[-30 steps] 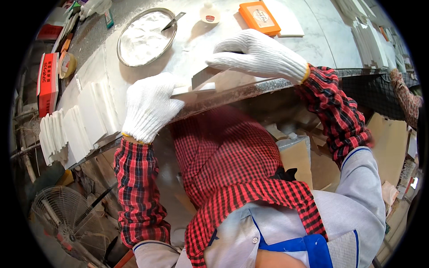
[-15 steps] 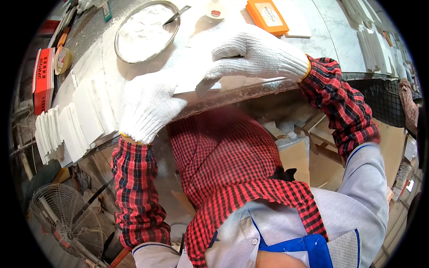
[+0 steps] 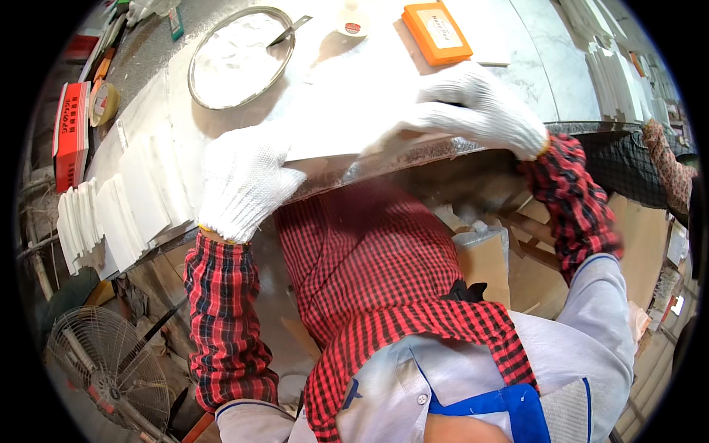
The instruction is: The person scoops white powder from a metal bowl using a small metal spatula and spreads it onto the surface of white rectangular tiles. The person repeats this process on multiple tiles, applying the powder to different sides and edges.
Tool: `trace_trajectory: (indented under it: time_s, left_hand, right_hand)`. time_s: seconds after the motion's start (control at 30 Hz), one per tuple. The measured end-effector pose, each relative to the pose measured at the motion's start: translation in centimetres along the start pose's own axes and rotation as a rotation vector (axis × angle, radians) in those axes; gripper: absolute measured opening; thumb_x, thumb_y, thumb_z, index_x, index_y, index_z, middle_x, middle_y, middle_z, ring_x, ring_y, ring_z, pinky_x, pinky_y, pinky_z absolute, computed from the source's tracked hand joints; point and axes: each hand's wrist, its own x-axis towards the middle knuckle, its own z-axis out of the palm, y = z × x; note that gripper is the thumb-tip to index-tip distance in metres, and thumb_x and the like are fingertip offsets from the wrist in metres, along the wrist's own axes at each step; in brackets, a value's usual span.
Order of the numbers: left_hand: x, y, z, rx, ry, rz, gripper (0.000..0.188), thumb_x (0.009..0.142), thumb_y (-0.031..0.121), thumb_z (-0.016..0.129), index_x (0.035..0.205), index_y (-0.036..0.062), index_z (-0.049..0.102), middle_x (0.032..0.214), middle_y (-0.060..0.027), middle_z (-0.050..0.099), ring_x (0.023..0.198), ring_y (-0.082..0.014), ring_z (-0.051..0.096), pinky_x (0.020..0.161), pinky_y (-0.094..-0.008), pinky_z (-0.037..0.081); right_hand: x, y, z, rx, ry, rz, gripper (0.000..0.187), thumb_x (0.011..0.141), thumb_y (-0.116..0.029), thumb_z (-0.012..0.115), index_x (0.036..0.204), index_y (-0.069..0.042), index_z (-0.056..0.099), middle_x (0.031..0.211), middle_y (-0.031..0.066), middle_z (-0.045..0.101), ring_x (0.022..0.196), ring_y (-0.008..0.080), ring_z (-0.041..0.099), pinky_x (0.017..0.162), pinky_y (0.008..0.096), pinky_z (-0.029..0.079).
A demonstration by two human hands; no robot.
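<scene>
Both my hands wear white knitted gloves. My left hand holds the left part of a white slab at the table's front edge, thumb apart at its front. Its fingertips merge with the bright white surface. My right hand is closed on a thin, flat, greyish blade-like piece, blurred by motion, at the slab's front edge. The exact kind of this piece cannot be made out. Beyond my left hand sits a round metal bowl of white paste, a metal spatula resting in it.
An orange box lies beyond my right hand, near a small whitish container. Stacks of white slabs stand at the left, and more slabs at the far right. A red box, tape roll and floor fan are leftward.
My right hand has moved rightward along the table's front edge with the blade-like piece. My left hand has stayed almost in place.
</scene>
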Motion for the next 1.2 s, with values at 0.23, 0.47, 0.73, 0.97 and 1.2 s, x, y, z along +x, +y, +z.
trace_trajectory:
  time_s: [0.23, 0.47, 0.73, 0.97, 1.2]
  left_hand:
    - [-0.1, -0.4, 0.3, 0.005, 0.011, 0.003, 0.017, 0.078, 0.022, 0.078, 0.092, 0.0117, 0.078, 0.084, -0.0096, 0.072, 0.073, -0.0281, 0.071, 0.064, -0.0348, 0.054]
    - [-0.2, -0.4, 0.5, -0.01, 0.077, 0.038, 0.019, 0.074, 0.026, 0.075, 0.077, 0.0072, 0.071, 0.067, -0.0107, 0.064, 0.06, -0.0282, 0.065, 0.057, -0.0381, 0.052]
    - [-0.3, -0.2, 0.8, -0.022, 0.1, 0.054, 0.02, 0.072, 0.025, 0.075, 0.076, 0.0061, 0.069, 0.066, -0.0106, 0.063, 0.059, -0.0276, 0.064, 0.056, -0.0382, 0.051]
    - [-0.2, -0.4, 0.7, -0.027, 0.155, 0.062, 0.017, 0.072, 0.023, 0.074, 0.078, 0.008, 0.071, 0.068, -0.0097, 0.065, 0.062, -0.0282, 0.065, 0.057, -0.0387, 0.051]
    - [-0.2, 0.2, -0.1, 0.018, 0.088, 0.021, 0.017, 0.073, 0.024, 0.075, 0.076, 0.0083, 0.071, 0.068, -0.0098, 0.065, 0.062, -0.0289, 0.065, 0.059, -0.0385, 0.052]
  right_hand:
    - [6.6, 0.3, 4.3, -0.052, 0.05, -0.189, 0.027, 0.094, -0.029, 0.073, 0.094, -0.002, 0.072, 0.073, 0.0147, 0.062, 0.063, 0.0237, 0.06, 0.062, 0.0342, 0.049]
    - [3.9, -0.6, 0.6, -0.156, -0.278, -0.097, 0.025, 0.093, -0.034, 0.074, 0.094, -0.009, 0.076, 0.075, 0.0135, 0.068, 0.065, 0.0259, 0.065, 0.063, 0.0348, 0.052]
    - [0.2, -1.2, -1.5, -0.036, -0.186, 0.0, 0.033, 0.091, -0.031, 0.077, 0.082, 0.0, 0.068, 0.061, 0.01, 0.05, 0.055, 0.0241, 0.049, 0.056, 0.0349, 0.044]
    - [6.7, -0.4, 1.7, -0.015, -0.111, -0.119, 0.028, 0.094, -0.033, 0.073, 0.091, -0.005, 0.071, 0.075, 0.0104, 0.064, 0.065, 0.0212, 0.06, 0.064, 0.0338, 0.05]
    - [3.4, 0.4, 0.9, -0.118, -0.24, -0.123, 0.025, 0.091, -0.034, 0.076, 0.093, -0.009, 0.076, 0.07, 0.0067, 0.067, 0.065, 0.019, 0.064, 0.067, 0.0332, 0.053]
